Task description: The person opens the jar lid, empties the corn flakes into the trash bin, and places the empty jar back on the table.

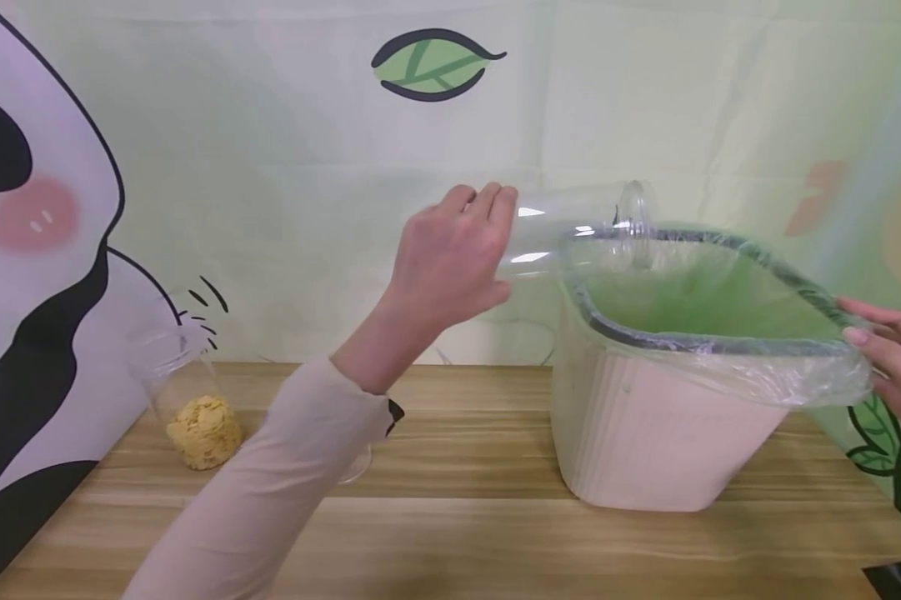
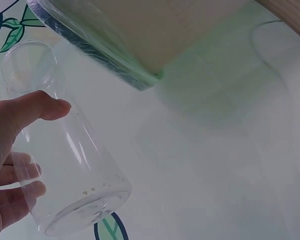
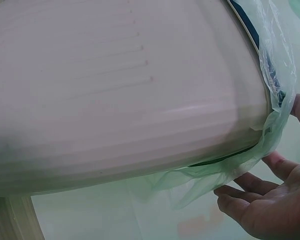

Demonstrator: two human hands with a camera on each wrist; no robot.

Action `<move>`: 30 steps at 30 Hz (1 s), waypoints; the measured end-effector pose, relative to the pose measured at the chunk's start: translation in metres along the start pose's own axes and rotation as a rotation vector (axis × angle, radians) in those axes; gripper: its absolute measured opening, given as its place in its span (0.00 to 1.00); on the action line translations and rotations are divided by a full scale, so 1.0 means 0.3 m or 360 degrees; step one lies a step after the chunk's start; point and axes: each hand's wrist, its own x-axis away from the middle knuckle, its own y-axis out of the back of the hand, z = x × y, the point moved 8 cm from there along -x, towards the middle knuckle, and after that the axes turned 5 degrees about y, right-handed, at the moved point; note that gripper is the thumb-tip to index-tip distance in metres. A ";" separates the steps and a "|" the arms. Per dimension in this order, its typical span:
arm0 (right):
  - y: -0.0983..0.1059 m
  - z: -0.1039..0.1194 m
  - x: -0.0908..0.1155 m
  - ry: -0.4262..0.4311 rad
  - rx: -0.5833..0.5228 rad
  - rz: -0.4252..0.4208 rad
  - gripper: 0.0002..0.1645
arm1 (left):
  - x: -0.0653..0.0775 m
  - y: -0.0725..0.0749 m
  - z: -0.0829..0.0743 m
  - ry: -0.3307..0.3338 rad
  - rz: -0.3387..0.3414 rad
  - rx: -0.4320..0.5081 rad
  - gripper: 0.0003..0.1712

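Note:
My left hand (image 1: 453,258) grips a clear plastic jar (image 1: 555,229) round its body. The jar lies tipped nearly on its side, its mouth over the left rim of a pale trash bin (image 1: 668,433). A few small crumbs (image 2: 92,189) cling inside near the jar's base in the left wrist view; otherwise it looks see-through. A translucent green bag (image 1: 795,379) lines the bin, folded over a dark grey rim. At the bin's right corner my right hand (image 3: 267,195) holds the bagged rim between thumb and fingers.
A second clear jar (image 1: 157,375) with yellow flakes (image 1: 204,433) at its bottom stands at the left of the wooden table (image 1: 480,542). Partly behind my left sleeve lies a clear round piece (image 1: 357,467). A printed cloth (image 1: 270,167) hangs behind. A black object (image 1: 896,579) sits at the lower right.

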 end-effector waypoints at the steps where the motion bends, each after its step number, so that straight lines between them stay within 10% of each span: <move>1: 0.000 0.000 0.000 -0.0001 0.0006 -0.0002 0.23 | 0.004 0.003 0.005 0.0004 -0.0011 0.0007 0.29; 30: 0.018 -0.009 0.004 0.0028 -0.0013 -0.0006 0.24 | 0.111 -0.024 0.170 0.0240 0.0007 0.0072 0.41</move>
